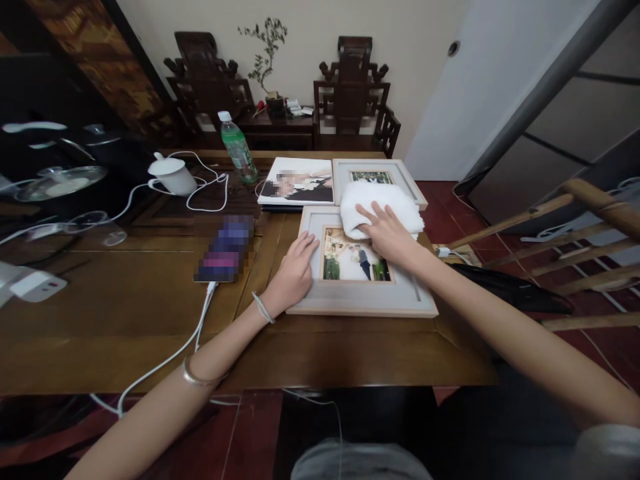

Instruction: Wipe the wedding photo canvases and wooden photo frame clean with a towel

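A light wooden picture frame (367,311) with a pale mat and a small photo lies flat near the table's right end. My left hand (293,273) rests on its left border, fingers stretched out over the edge; the thumb is hidden. On the frame's upper right, my right hand (387,233) has hold of a folded white towel (385,195), fingers pressed into the cloth. The towel covers that corner and overlaps a second picture frame (417,192) lying just behind. Left of the second frame is a stack topped by a white-edged photo print (297,167).
A phone (225,250) with a white cable lies left of my left hand. Farther back stand a green-labelled bottle (237,148) and a lidded white cup (173,175). A clear plastic cup (93,227) lies at left. A wooden chair (590,200) stands on the right.
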### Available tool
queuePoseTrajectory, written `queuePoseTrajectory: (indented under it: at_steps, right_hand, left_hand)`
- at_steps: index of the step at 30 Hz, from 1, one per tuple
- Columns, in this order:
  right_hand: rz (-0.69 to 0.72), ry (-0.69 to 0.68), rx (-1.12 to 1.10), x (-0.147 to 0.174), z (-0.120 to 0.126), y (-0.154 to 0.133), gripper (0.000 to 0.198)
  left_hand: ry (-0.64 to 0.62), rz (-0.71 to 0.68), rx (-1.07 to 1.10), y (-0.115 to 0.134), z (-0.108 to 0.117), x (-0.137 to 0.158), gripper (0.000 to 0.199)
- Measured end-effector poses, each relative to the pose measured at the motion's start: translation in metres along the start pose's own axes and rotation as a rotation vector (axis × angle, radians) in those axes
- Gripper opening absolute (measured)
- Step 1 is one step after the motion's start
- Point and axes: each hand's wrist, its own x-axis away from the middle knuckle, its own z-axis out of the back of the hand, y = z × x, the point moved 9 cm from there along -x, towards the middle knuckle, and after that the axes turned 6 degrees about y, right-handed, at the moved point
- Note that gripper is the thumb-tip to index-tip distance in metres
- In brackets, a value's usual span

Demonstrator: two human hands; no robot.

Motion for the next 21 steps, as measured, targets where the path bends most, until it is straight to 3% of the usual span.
queuePoseTrajectory:
  at_steps: [3,6,11,15,18,21]
  right_hand:
    - [0.061,-0.043,0.005,0.006,-0.004,-0.017,0.05]
    - [0.102,-0.1,-0.06,0.032,0.005,-0.041,0.05]
    - [0.158,-0.222,-0.296,0.086,0.045,-0.075,0.054]
    - [0.217,-0.256,-0.465,0.105,0.075,-0.098,0.05]
    - [0.242,-0.218,-0.481,0.1,0.073,-0.108,0.05]
    - [0.211,-0.174,-0.431,0.081,0.05,-0.098,0.057]
  left_hand:
    - [0.009,-0.023,0.0,0.001,0.001,0.0,0.054]
    - [0.009,-0.008,-0.002,0.001,0.0,0.0,0.055]
    - [-0.008,0.024,-0.009,0.002,0.0,-0.001,0.055]
    - [-0.026,0.061,-0.022,0.001,-0.001,-0.001,0.054]
    - [-0.024,0.064,-0.017,0.0,-0.001,-0.001,0.054]
    - [-0.031,0.051,-0.012,0.0,-0.002,-0.001,0.054]
